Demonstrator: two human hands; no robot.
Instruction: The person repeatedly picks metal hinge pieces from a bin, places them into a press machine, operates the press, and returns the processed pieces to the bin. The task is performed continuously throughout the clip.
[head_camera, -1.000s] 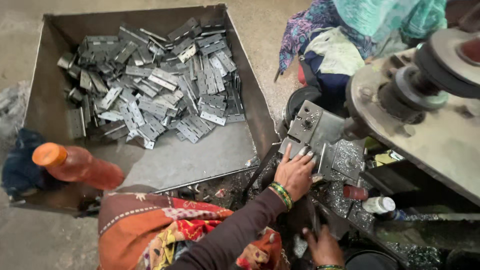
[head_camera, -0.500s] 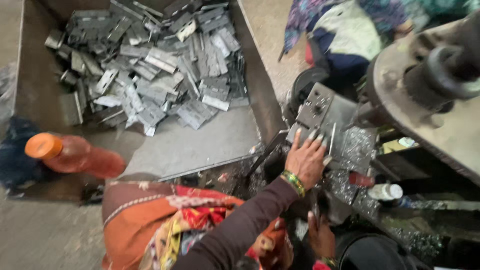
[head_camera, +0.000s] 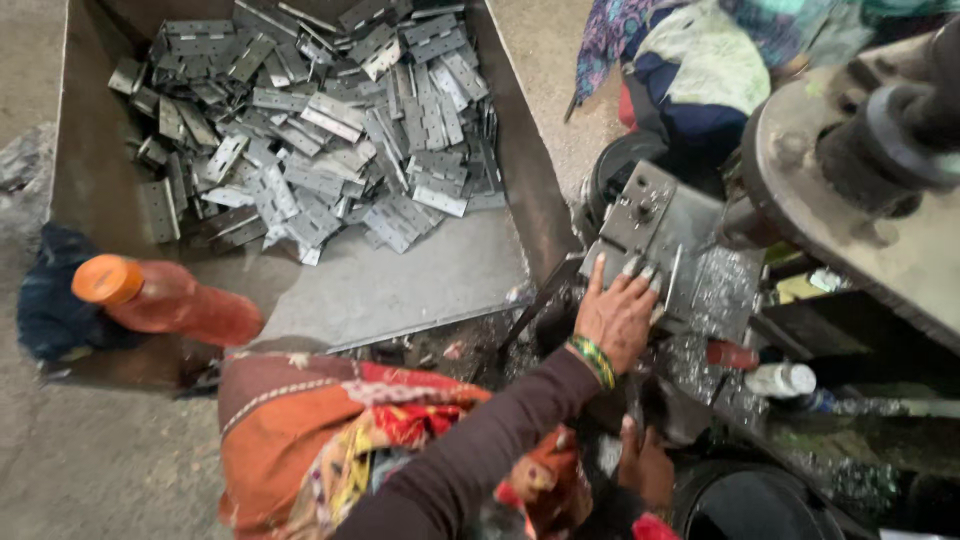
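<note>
**Plate being seated on press bed**

While left hand (head_camera: 617, 315) rests fingers spread and flat on a grey metal plate (head_camera: 668, 270) at frame centre-right, right hand (head_camera: 645, 465) sits lower, grip can't tell. Next prob. needs pos. check w/ fingers clear. Tray (head_camera: 480, 270) of hinges (head_camera: 310, 130) upper left.

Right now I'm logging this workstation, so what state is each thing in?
Left hand: flat, fingers spread on grey metal press plate.
Right hand: low, partly hidden, grip unclear.
Orange-capped plastic bottle: lying down, capped.
Rusty open metal bin: holds heaped flat grey metal hinges.
</note>
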